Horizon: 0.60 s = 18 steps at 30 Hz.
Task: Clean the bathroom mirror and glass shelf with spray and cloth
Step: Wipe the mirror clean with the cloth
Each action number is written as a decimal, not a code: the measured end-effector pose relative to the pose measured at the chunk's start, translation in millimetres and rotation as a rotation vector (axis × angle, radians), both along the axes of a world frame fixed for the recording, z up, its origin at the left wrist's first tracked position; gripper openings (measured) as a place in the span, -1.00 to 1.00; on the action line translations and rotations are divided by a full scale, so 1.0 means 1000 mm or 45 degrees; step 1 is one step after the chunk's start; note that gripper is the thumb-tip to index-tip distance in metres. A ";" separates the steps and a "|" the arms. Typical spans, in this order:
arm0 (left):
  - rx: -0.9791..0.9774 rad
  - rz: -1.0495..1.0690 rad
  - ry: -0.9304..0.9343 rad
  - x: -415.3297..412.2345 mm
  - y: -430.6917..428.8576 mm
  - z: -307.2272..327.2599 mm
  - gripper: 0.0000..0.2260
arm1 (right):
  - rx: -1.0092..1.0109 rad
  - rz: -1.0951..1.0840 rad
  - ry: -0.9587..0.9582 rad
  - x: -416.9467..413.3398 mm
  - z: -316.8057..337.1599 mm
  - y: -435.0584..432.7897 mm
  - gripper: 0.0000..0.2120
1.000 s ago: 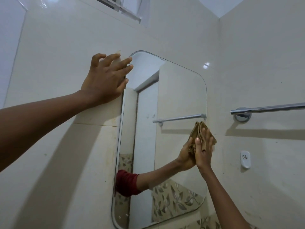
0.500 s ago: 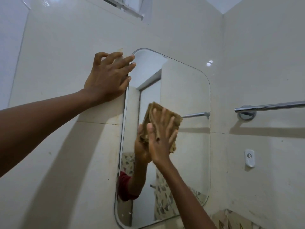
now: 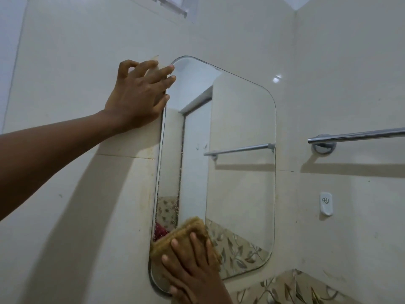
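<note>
A frameless mirror (image 3: pixel 238 167) with rounded corners hangs on the cream tiled wall. My right hand (image 3: pixel 192 270) presses a folded tan cloth (image 3: pixel 184 235) flat against the mirror's lower left corner, fingers spread and straight over it. My left hand (image 3: pixel 140 95) rests on the wall tile beside the mirror's upper left corner, fingertips reaching the glass edge. Specks and droplets run down the mirror's left strip. No spray bottle or glass shelf is in view.
A chrome towel bar (image 3: pixel 355 137) juts from the side wall at the right. Below it sticks a small white plastic hook (image 3: pixel 325 204). Floral patterned tiles (image 3: pixel 289 288) run along the lower right. A window ledge (image 3: pixel 166 6) sits high above.
My right hand has swept the cloth from the mirror's right edge across the middle and down to the lower left corner. My left hand has stayed on the wall.
</note>
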<state>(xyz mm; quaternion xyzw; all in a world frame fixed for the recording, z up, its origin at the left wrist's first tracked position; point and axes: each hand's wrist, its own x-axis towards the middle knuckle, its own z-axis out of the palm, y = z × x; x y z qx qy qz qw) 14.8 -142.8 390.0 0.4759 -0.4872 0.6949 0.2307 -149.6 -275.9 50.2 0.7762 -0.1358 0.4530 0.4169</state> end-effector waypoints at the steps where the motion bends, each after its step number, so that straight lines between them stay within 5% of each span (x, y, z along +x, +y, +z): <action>1: 0.000 0.004 0.001 0.000 0.000 0.000 -0.64 | 0.026 -0.045 -0.057 -0.003 -0.011 -0.008 -0.49; 4: 0.004 0.022 0.007 0.001 0.001 0.000 -0.63 | 0.378 0.047 -0.366 -0.018 -0.026 -0.024 -0.47; 7: 0.017 0.017 0.011 0.000 0.000 0.000 -0.62 | 0.405 -0.101 -0.322 -0.048 -0.026 -0.066 -0.46; 9: 0.011 0.015 0.008 0.000 0.000 -0.001 -0.62 | 0.743 0.034 -0.585 -0.063 -0.010 -0.075 -0.46; 13: 0.013 -0.011 0.014 0.000 0.001 -0.001 -0.61 | 1.122 0.380 -1.241 -0.061 0.051 -0.059 -0.25; 18: 0.008 -0.009 0.016 0.000 0.001 -0.001 -0.61 | 1.254 0.444 -1.402 -0.072 0.157 -0.079 -0.36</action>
